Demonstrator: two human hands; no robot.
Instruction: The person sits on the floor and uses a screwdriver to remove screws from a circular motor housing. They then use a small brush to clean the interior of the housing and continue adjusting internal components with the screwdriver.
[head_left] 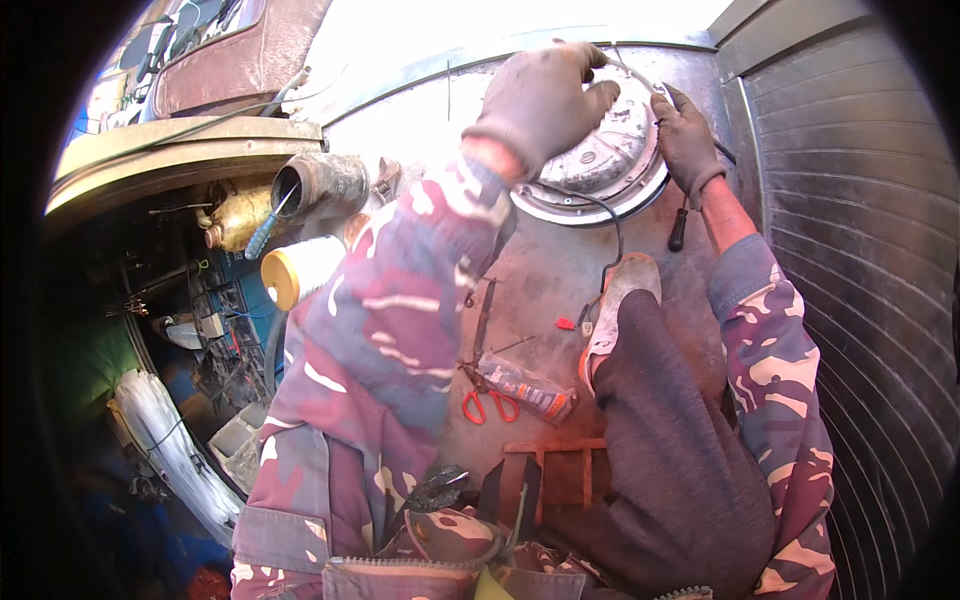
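A round metal appliance part with a ribbed, stained surface and a pale rim lies on the floor in front of me. My left hand, gloved in grey, hovers over its far left part, thumb and fingers apart, with nothing visible in it. At the far right of the rim, my gloved right hand is closed on a pale cord that curves along the edge; the fingertips are partly hidden. A dark cable runs from the part toward my shoe. Near my right wrist lies a black-handled screwdriver.
Red-handled scissors, a plastic packet and a small red piece lie on the floor. A yellow-capped white container and a dark cylinder holding a blue-handled screwdriver stand left. A ridged metal shutter borders the right.
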